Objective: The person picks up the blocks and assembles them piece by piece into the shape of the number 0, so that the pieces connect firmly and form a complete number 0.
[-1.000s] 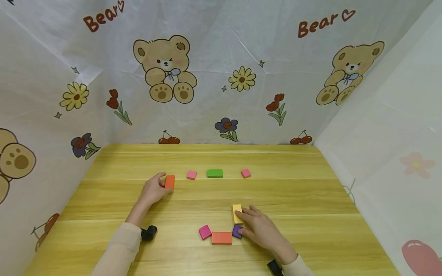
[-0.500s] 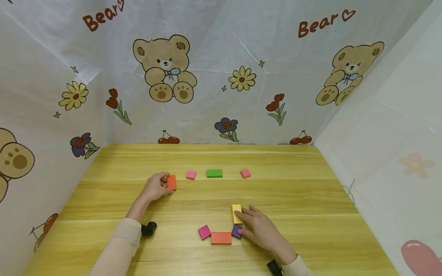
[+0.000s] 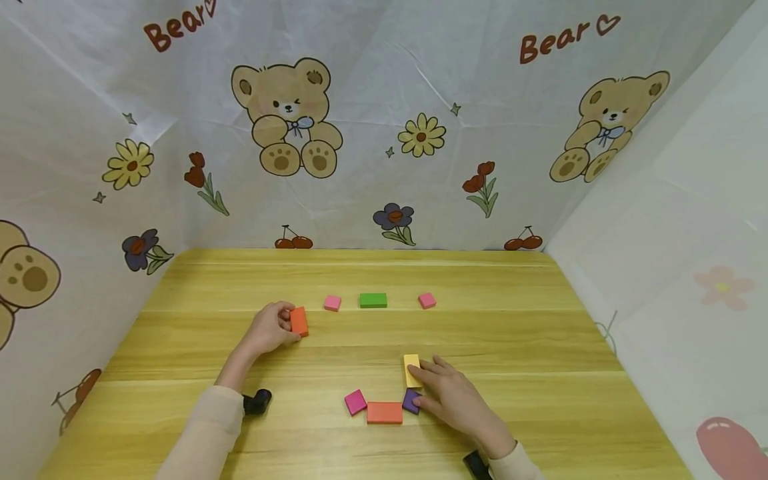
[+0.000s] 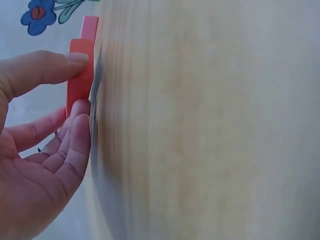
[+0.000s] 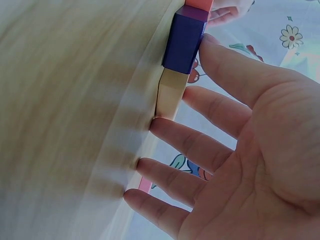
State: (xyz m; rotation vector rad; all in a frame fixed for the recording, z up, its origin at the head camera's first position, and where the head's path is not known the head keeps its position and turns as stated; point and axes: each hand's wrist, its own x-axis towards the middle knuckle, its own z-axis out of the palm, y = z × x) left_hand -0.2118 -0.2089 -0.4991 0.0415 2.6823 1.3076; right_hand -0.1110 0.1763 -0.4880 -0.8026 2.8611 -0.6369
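Note:
My left hand (image 3: 271,328) pinches an orange rectangular block (image 3: 299,322) between thumb and fingers at the left of the table. In the left wrist view the thumb presses one side of that orange block (image 4: 81,70), with curled fingers below. Further right, my right hand (image 3: 453,398) has its fingers spread and fairly straight. Its index fingertip touches a yellow block (image 3: 411,361), and its thumb tip is against a purple block (image 3: 411,401). The right wrist view shows the purple block (image 5: 185,42) end to end with the yellow one (image 5: 171,92).
A red-orange block (image 3: 385,413) lies beside the purple one, a magenta block (image 3: 355,403) at its left end. Farther back, a green block (image 3: 373,301) sits between two pink blocks, one left (image 3: 333,303), one right (image 3: 427,301). A patterned cloth (image 3: 348,200) rises behind the table.
My left hand has shifted the orange block slightly right and toward me, turning it a little. The right hand and the other blocks stay in place.

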